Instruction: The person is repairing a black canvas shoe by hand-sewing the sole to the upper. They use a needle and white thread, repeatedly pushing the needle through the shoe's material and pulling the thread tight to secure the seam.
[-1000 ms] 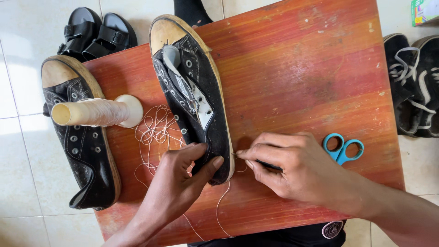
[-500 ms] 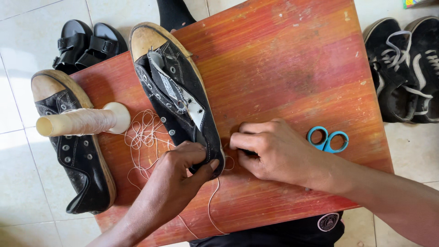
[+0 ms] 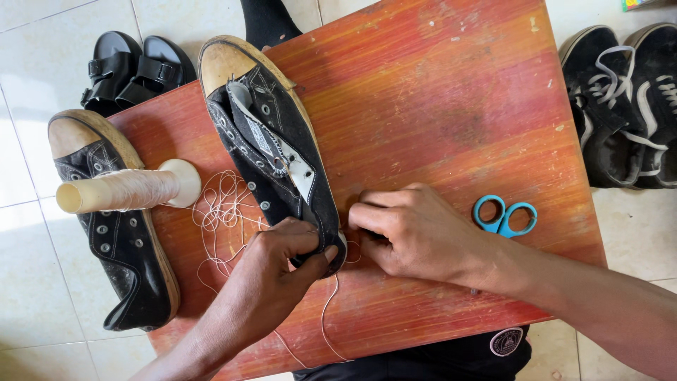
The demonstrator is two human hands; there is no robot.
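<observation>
The black canvas sneaker (image 3: 271, 152) I'm working on lies on its side across the red wooden table (image 3: 437, 92), toe pointing away from me, heel nearest — its tan rubber toe cap and sole edge are scuffed and dirty. It has no laces; the eyelets stand empty and the tongue is folded open, showing a pale lining. My left hand (image 3: 278, 264) grips the heel end, thumb pressed against the back. White thread (image 3: 222, 212) lies in a loose tangle just beside the shoe — one strand trails from the heel down toward the table's near edge.
</observation>
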